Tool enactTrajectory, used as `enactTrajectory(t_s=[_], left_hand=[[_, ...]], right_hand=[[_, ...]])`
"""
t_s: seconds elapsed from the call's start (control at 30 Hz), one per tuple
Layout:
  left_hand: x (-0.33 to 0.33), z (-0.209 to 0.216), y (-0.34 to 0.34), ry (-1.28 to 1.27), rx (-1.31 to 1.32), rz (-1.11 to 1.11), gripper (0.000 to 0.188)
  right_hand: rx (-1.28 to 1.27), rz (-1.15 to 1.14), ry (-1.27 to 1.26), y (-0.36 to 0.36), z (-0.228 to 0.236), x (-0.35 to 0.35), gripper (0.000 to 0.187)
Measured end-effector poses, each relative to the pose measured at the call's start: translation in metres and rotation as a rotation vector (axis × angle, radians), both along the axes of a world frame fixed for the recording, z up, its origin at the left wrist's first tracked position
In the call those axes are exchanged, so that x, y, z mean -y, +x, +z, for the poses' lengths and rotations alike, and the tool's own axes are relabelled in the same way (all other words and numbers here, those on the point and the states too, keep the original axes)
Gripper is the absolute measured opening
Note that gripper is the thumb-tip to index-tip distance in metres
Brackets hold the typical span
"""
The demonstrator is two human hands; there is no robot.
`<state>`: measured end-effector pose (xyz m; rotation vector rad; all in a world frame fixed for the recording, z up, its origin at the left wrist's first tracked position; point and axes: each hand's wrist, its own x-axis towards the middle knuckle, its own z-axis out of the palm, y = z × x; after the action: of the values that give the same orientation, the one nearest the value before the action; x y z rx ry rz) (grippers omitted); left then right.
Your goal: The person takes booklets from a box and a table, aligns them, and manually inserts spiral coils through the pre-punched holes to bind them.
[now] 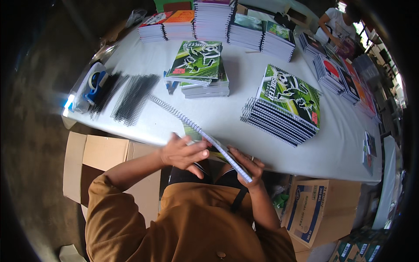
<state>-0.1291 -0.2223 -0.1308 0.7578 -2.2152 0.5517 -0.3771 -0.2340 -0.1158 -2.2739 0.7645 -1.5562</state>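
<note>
A notebook (227,155) stands edge-on over the table's near edge, in the grip of my right hand (248,165) at its lower end. A dark spiral coil (174,112) runs along its spine and sticks out past the far end, up and to the left. Beside the spine is my left hand (185,152), its fingers apart and nothing held in them; whether a fingertip touches the coil I cannot tell. Loose black coils (136,98) lie in a heap at the left. Blue-handled pliers (171,86) rest by a stack of green soccer-cover notebooks (196,61).
Another stack of spiral notebooks (283,105) stands right of centre. Taller notebook stacks (211,26) line the far edge. A blue tape dispenser (95,86) sits at the left. Cardboard boxes (323,214) flank me below the table (340,148). Another person (338,26) works at the far right.
</note>
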Motion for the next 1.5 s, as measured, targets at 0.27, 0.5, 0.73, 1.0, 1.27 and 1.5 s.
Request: enactTrajectory(t_s=[0.27, 0.5, 0.73, 1.0, 1.27, 1.5], left_hand=[[-0.008, 0.0, -0.004, -0.107, 0.183, -0.211, 0.091], [0.0, 0.003, -0.025, 0.005, 0.0, -0.088, 0.103], [0.017, 0.033, -0.023, -0.047, -0.136, 0.082, 0.089], [0.013, 0.062, -0.047, -0.047, -0.111, 0.092, 0.103], [0.032, 0.018, -0.043, -0.504, 0.077, -0.086, 0.086], [0.035, 0.075, -0.062, -0.512, -0.028, -0.028, 0.093]], right_hand=[[0.015, 0.079, -0.013, 0.002, 0.003, -0.007, 0.032], [0.003, 0.074, -0.035, 0.006, 0.0, -0.006, 0.027], [-0.022, 0.123, -0.079, 0.013, -0.004, -0.008, 0.034], [-0.001, 0.146, -0.061, 0.019, 0.001, -0.005, 0.037], [-0.016, 0.115, 0.046, 0.024, -0.001, -0.007, 0.05], [0.049, 0.112, 0.209, 0.019, -0.008, -0.006, 0.052]])
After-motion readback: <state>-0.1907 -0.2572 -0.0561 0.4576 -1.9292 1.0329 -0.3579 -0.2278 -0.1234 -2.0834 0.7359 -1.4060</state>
